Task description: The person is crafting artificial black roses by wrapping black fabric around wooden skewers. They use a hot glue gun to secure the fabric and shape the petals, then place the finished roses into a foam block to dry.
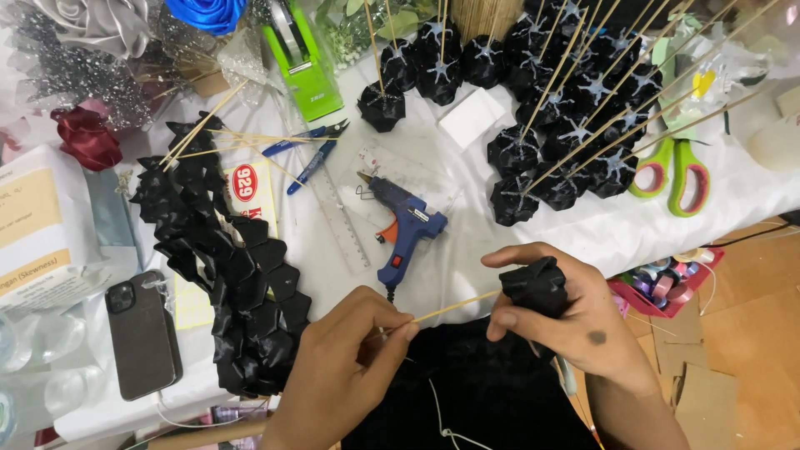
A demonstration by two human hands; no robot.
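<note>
From the head view, the left hand [346, 367] is pinched shut on a thin wooden skewer [454, 307], thumb and forefinger pressed together near its lower end, while the right hand [575, 321] is wrapped closed around a black ribbon flower [536, 286] sitting on the skewer's far tip, both held low in the middle of the picture, above a dark lap and just in front of the tabletop [583, 229]; the likeliest slip, as I judge it, is the skewer snapping or bending, since it is slender and gripped at both ends with nothing bracing the span between; the folded petals could also crush or come loose under the closed right fingers; the blue glue gun [408, 229] lies just beyond the hands with its nozzle pointing away, and if it is hot a reach past it could burn a finger or string glue over the white cloth; its cord runs down toward the hands and could snag; the flower itself looks glossy and satin-like, made of pointed folded pieces packed into a small compact head, matching the finished black flowers [567, 125] on skewers further back and the chain of black folded petals [225, 267] at the left; its underside is hidden by the palm.
</note>
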